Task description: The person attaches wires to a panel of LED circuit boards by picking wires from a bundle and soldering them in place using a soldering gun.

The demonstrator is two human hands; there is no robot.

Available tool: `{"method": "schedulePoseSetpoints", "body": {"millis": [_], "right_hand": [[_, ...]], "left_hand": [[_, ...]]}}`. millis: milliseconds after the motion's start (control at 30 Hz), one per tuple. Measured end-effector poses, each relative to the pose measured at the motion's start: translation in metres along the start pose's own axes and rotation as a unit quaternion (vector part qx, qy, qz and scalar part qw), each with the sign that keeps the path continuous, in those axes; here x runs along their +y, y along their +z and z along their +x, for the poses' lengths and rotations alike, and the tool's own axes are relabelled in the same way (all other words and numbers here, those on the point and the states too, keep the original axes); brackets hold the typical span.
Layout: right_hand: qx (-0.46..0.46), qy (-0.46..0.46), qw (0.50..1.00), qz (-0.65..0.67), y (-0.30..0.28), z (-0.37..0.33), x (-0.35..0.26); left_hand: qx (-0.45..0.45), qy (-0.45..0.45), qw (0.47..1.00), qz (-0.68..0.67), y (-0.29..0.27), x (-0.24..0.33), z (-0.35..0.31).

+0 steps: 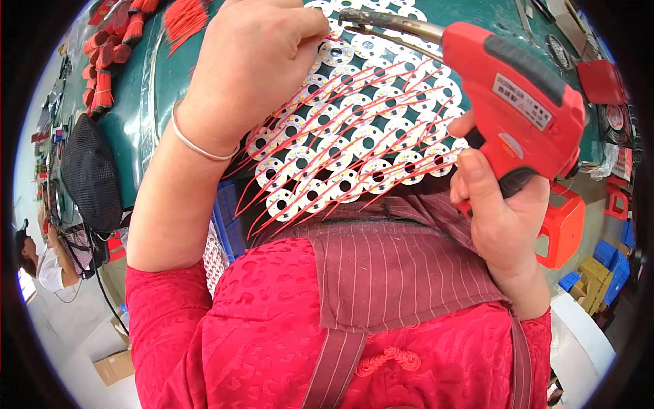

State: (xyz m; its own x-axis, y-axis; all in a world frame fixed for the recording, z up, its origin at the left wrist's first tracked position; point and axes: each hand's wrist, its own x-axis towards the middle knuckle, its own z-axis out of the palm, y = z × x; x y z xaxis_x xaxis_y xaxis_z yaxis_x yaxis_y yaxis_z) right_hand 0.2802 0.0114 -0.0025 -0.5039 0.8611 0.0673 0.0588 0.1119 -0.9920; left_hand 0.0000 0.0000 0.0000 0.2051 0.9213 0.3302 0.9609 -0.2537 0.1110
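My left hand (262, 58) is closed in a pinch at the far part of the board array, a short end of red wire (332, 39) showing at its fingertips. In my right hand (503, 211) is a red soldering gun (507, 105) with a black grip strip. Its long metal tip (392, 24) points left, close to my left fingers and over the boards. Beneath lie rows of round white LED boards (357, 142) with dark centre holes. Many thin red wires lie slantwise across them, their loose ends hanging past the near left edge.
Red wire bundles (102, 88) and a loose red wire pile (184, 20) lie on the green table (133, 140). At the left stands a black mesh object (90, 174). A red stool (565, 228) is at the right; another person (51, 266) is far left.
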Motion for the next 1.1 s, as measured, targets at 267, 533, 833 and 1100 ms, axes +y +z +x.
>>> {"method": "schedulePoseSetpoints", "body": {"millis": [267, 533, 833, 1100], "right_hand": [[-0.016, -0.043, 0.999, -0.022, 0.0041, 0.0013, 0.0023], [-0.033, -0.049, 0.996, -0.062, 0.0031, 0.0028, 0.0001], [-0.041, -0.015, 0.998, -0.037, -0.0017, 0.0012, 0.0049], [-0.01, -0.037, 0.999, -0.019, 0.0047, 0.0025, -0.0045]], "left_hand": [[0.098, 0.045, 0.994, 0.023, 0.006, 0.0031, 0.0019], [0.114, 0.061, 0.991, 0.035, 0.0083, 0.0015, 0.0009], [0.107, 0.058, 0.992, 0.031, 0.008, 0.0009, 0.0009], [0.117, 0.073, 0.99, 0.018, 0.0069, -0.0002, 0.0024]]}}
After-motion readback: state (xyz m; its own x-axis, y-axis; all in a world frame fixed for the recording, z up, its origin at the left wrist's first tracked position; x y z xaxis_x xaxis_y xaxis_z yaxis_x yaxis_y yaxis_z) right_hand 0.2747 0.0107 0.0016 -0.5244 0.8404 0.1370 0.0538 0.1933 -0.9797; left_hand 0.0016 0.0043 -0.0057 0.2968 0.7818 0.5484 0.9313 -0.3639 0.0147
